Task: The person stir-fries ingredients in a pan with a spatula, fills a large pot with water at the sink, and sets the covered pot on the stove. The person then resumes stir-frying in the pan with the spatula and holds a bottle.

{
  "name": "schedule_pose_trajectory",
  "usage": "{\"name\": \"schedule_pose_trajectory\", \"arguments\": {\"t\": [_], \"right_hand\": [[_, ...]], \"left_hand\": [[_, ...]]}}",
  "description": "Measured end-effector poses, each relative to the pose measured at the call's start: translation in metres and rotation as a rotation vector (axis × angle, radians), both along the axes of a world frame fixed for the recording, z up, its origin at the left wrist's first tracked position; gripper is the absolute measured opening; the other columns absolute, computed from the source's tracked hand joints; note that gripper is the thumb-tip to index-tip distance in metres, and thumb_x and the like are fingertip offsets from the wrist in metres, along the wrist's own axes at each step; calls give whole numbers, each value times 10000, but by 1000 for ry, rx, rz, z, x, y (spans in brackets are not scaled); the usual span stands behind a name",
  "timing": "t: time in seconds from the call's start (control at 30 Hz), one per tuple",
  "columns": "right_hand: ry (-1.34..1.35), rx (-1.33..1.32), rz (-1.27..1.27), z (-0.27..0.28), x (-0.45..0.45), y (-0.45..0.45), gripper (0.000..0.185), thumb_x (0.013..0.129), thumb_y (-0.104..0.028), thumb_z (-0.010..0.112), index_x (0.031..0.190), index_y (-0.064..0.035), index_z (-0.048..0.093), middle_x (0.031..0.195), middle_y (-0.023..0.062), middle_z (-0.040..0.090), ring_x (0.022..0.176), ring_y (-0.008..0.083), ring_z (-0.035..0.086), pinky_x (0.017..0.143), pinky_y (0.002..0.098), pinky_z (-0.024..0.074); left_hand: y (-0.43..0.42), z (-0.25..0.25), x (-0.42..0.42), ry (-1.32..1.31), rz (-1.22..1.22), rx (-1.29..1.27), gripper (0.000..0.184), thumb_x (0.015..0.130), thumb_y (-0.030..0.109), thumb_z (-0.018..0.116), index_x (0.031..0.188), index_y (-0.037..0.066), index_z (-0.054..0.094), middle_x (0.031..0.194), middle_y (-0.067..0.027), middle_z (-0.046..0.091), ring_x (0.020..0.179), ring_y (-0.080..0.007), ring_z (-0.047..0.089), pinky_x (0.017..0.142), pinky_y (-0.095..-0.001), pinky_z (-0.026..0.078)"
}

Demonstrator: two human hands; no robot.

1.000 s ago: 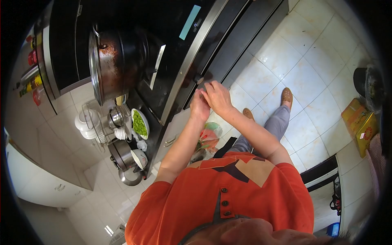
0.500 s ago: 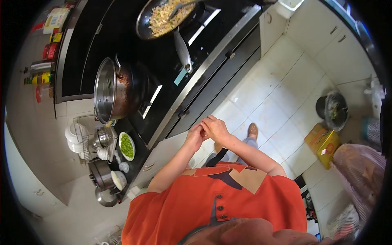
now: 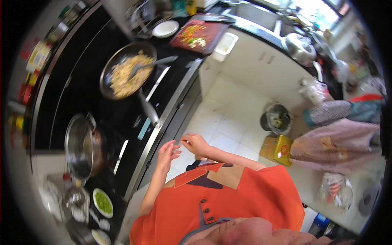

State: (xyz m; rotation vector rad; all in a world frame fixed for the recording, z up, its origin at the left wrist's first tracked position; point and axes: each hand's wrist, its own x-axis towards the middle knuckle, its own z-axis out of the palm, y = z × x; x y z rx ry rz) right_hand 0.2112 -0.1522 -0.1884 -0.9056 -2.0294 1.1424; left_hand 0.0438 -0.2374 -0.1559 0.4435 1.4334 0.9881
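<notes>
My left hand (image 3: 166,154) is in front of the stove edge, palm turned inward, fingers spread and holding nothing. Just to its right, my right hand (image 3: 195,145) has its fingers curled in and their tips close together; whether anything is between them I cannot make out. A small gap separates the two hands. Nearest to them on the black stove (image 3: 118,118) is a frying pan (image 3: 107,67), its handle pointing my way. Fried rice (image 3: 126,77) fills it, with a grey spatula (image 3: 153,63) lying in the rice.
A steel pot (image 3: 79,145) stands left of the pan. Nearer me is a dish of chopped greens (image 3: 103,203). Beyond the pan are a white plate (image 3: 165,28) and a cutting board (image 3: 218,32) with diced vegetables. A waste bin (image 3: 277,119) and yellow tin (image 3: 281,149) are on the floor.
My hands, touching each other before, have come apart, and the left fingers have spread. The view has swung right, bringing in the cutting board, the sink and the counter.
</notes>
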Motion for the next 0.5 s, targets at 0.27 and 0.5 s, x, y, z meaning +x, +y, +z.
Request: {"name": "schedule_pose_trajectory", "arguments": {"t": [0.27, 0.5], "right_hand": [[-81, 116, -312, 41, 78, 98, 118, 835, -154, 632, 869, -43, 656, 732, 130, 602, 664, 291, 609, 616, 380, 496], [-189, 312, -586, 91, 233, 230, 103, 820, -137, 646, 862, -45, 668, 818, 153, 646, 729, 298, 632, 671, 373, 515]], "left_hand": [[110, 9, 53, -311, -192, 197, 462, 969, 242, 502, 1372, 55, 376, 1127, -155, 595, 840, -197, 654, 695, -284, 534], [198, 20, 117, -351, -326, 264, 433, 960, 244, 510, 1353, 88, 411, 1128, -145, 605, 868, -227, 652, 723, -327, 533]]}}
